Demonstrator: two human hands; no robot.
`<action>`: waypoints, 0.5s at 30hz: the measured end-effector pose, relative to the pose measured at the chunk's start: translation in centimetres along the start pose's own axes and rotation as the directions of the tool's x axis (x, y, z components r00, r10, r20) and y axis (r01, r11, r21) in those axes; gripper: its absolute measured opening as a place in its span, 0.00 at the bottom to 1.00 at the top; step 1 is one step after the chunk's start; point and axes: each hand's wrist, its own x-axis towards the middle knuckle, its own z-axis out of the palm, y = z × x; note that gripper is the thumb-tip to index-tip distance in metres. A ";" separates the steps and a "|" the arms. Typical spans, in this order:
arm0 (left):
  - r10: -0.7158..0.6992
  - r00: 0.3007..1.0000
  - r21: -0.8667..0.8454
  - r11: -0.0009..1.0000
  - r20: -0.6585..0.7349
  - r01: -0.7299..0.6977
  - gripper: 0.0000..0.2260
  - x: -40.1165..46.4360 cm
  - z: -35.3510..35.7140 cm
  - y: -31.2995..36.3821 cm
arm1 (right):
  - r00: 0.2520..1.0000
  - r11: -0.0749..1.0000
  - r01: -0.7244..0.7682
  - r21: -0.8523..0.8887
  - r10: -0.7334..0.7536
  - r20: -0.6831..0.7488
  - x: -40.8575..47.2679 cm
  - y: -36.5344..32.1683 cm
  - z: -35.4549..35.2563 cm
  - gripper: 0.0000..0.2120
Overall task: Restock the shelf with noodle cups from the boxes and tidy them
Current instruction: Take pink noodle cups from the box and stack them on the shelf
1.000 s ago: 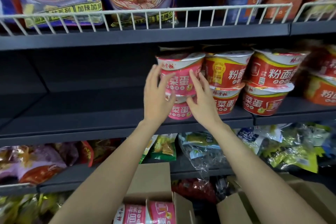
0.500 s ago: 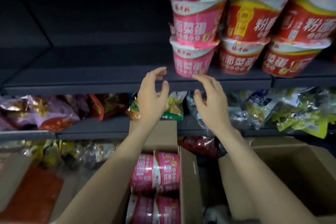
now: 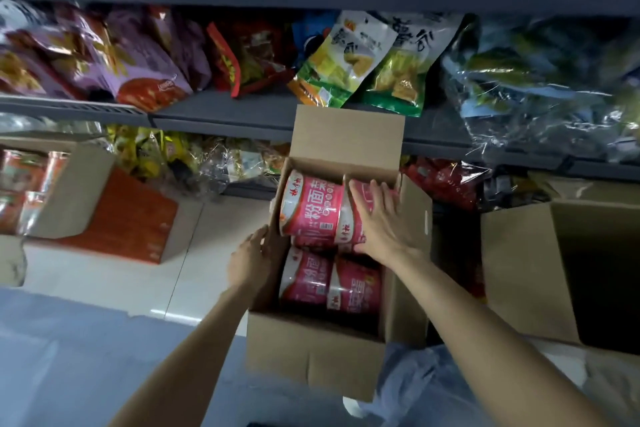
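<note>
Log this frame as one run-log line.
phase: fetching stock | right hand: resting on far-right pink cup in open box | left hand: at box's left wall, beside far-left pink cup | nothing lifted yet

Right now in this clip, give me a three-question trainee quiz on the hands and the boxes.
1. True or false: the right hand rests on a pink noodle cup inside the open box.
2. Which hand is at the box's left wall? A) left hand B) right hand C) neither
3. Fill in: the pink cups in the box lie on their ____.

Key: 1 true; 2 A; 3 sides.
</note>
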 end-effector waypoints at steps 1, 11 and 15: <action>-0.003 1.000 -0.012 1.000 -0.021 0.003 0.20 0.0 0.3 0.0 | 0.999 0.999 -0.009 -0.054 0.011 0.043 1.1 0.4 0.6 0.61; -0.003 1.000 -0.032 0.999 -0.012 0.002 0.20 0.7 0.7 -1.2 | 0.990 0.971 0.091 -0.222 -0.112 -0.087 2.3 1.2 1.7 0.66; 0.025 0.997 0.002 1.000 -0.072 -0.025 0.18 0.2 0.3 -0.7 | 0.939 0.976 0.102 -0.192 -0.158 -0.305 -2.2 0.4 -3.5 0.65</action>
